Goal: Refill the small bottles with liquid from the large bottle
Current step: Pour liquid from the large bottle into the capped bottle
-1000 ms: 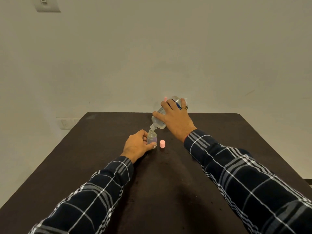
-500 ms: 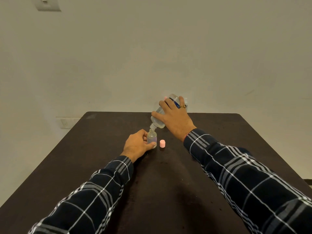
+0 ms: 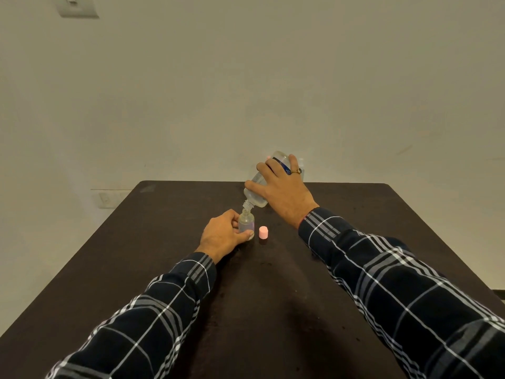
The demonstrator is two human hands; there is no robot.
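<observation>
A small clear bottle (image 3: 246, 221) stands upright and uncapped on the dark table (image 3: 164, 214). My left hand (image 3: 224, 235) grips it from the left, thumb across its base. My right hand (image 3: 281, 191) holds the large clear bottle (image 3: 259, 187) tilted steeply, its neck pointing down just above the small bottle's mouth. The large bottle has a blue-edged label near its raised base. A pink cap (image 3: 263, 232) stands on the table just right of the small bottle.
Behind my right hand, at the table's far edge, something clear with a pink spot (image 3: 300, 166) is mostly hidden. A wall rises right behind the table. Wall sockets (image 3: 108, 199) sit low at the left.
The large bottle and my right hand shifted slightly, staying tilted over the small bottle's mouth. My left hand and the pink cap have not moved.
</observation>
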